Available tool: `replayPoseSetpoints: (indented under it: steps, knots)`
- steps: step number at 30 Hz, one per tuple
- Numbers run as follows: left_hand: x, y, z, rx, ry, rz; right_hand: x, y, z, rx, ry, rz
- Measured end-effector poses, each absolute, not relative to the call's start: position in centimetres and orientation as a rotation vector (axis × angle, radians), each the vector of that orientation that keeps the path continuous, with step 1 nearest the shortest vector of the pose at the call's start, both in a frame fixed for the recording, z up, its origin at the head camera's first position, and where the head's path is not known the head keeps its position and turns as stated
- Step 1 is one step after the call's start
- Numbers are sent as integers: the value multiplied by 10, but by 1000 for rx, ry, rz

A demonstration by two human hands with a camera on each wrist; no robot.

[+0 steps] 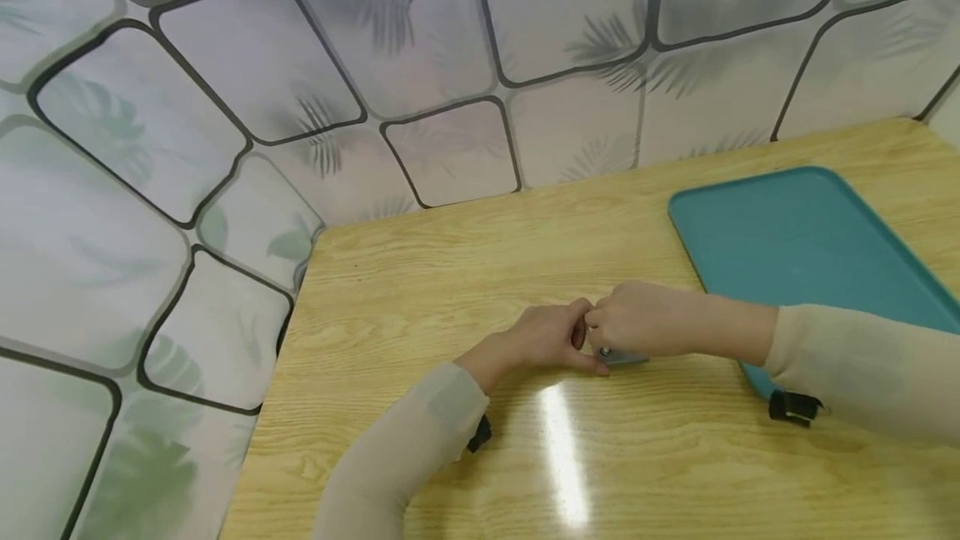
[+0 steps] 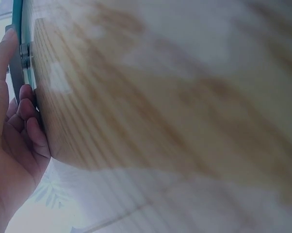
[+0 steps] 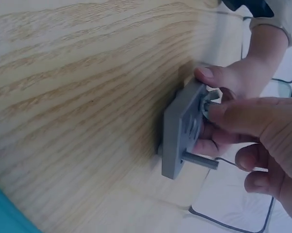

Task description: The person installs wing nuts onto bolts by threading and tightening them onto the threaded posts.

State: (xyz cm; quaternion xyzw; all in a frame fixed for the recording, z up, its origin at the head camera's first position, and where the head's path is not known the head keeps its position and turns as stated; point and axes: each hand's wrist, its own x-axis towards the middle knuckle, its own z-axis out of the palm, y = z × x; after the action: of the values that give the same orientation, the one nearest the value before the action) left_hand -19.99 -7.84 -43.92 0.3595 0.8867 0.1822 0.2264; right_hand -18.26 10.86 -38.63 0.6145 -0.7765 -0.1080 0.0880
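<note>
A thick grey plate (image 3: pixel 174 138) is tilted up just above the wooden table in the right wrist view. My left hand (image 1: pixel 547 336) grips one end of it, thumb on the edge and fingers curled at the other side. A threaded bolt (image 3: pixel 200 160) sticks out of the plate's face towards me. Near the left thumb, my right hand (image 1: pixel 648 319) pinches a small metal wing nut (image 3: pixel 212 95) against the same face, partly hidden by the fingertips. Seen from the head, only a sliver of the plate (image 1: pixel 628 359) shows under the right hand.
A teal tray (image 1: pixel 795 248) lies on the table (image 1: pixel 420 298) to the right, with the right forearm over its near part. A patterned wall covering (image 1: pixel 450 148) rises behind the table and along its left side. Black camera straps hang under both sleeves.
</note>
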Motion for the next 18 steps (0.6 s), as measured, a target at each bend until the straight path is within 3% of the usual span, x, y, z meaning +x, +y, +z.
replayPoseSetpoints:
  steps: [10, 18]
  knots:
    - [-200, -77, -440, 990, 2443, 520, -179, 104, -390, 1621, -2624, -262]
    - [-200, -79, -436, 989, 2445, 510, -184, 111, -380, 1936, -2209, -204]
